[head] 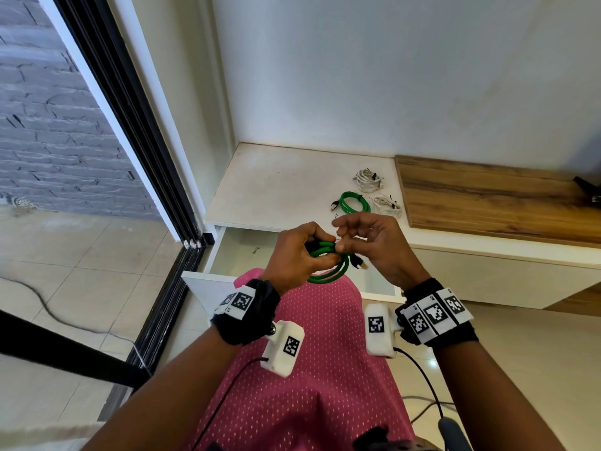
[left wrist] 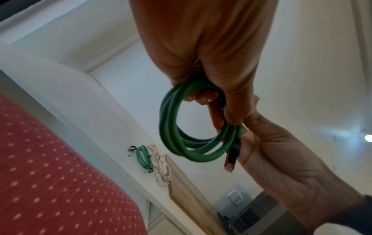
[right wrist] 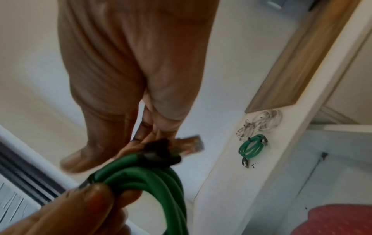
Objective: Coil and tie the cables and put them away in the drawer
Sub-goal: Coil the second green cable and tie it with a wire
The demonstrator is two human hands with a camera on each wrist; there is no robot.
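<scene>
Green coiled cable point(head: 328, 262) | left hand point(head: 292, 255) fingers clamped round it | right hand point(head: 374, 245) fingers pinching beside

Green cable coils: two. One coil point(head: 328, 266) is held above the open drawer point(head: 234, 252); the second green coil point(head: 354, 203) lies on the desk point(head: 276, 190)

White cable coils: two. One white coil point(head: 369, 180) lies at the rear, the other white coil point(head: 387, 206) nearer the front edge; both rest just beside the green coil on the desk

Drawers open: one

Hands in view: two, the left hand point(head: 297, 253) and the right hand point(head: 374, 245)

Wrist-worn camera units: two
</scene>
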